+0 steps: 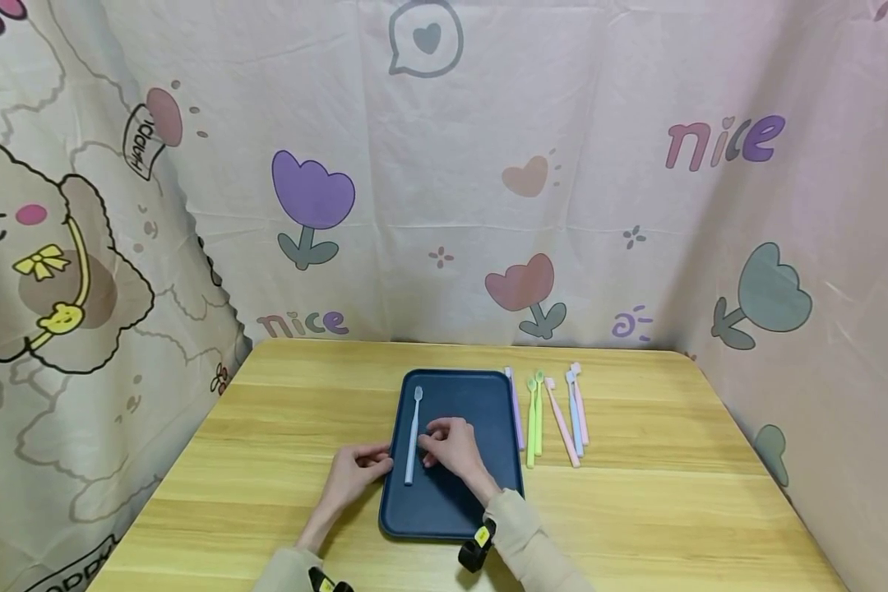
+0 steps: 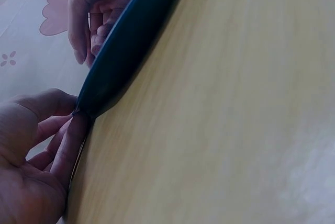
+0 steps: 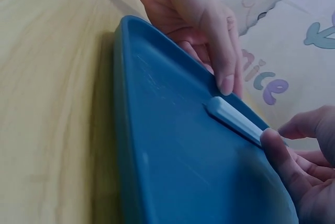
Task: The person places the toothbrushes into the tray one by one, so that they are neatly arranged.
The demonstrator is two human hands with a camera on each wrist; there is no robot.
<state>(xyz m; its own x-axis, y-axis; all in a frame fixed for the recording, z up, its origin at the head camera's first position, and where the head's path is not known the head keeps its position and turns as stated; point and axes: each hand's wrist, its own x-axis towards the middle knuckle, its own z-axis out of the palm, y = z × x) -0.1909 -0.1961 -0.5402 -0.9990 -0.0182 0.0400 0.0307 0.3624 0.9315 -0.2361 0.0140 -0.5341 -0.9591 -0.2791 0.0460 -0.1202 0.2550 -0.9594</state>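
A light blue toothbrush [image 1: 413, 444] lies lengthwise in a dark blue tray [image 1: 459, 514], near its left side, bristle head toward the back. My left hand [image 1: 357, 473] holds the tray's left rim; the left wrist view shows the thumb above the rim and fingers [image 2: 68, 148] against its outer side. Over the tray, my right hand [image 1: 455, 448] hovers just right of the toothbrush, fingers loosely bent. In the right wrist view its thumb [image 3: 280, 158] covers part of the toothbrush handle [image 3: 235, 119]; contact is hard to tell.
Right of the tray on the wooden table [image 1: 659, 493] lie more toothbrushes: a purple one [image 1: 515, 411] along the rim, green ones [image 1: 538, 415], pink ones [image 1: 562, 423] and a blue one [image 1: 577, 415]. A patterned curtain [image 1: 429, 148] hangs behind the table.
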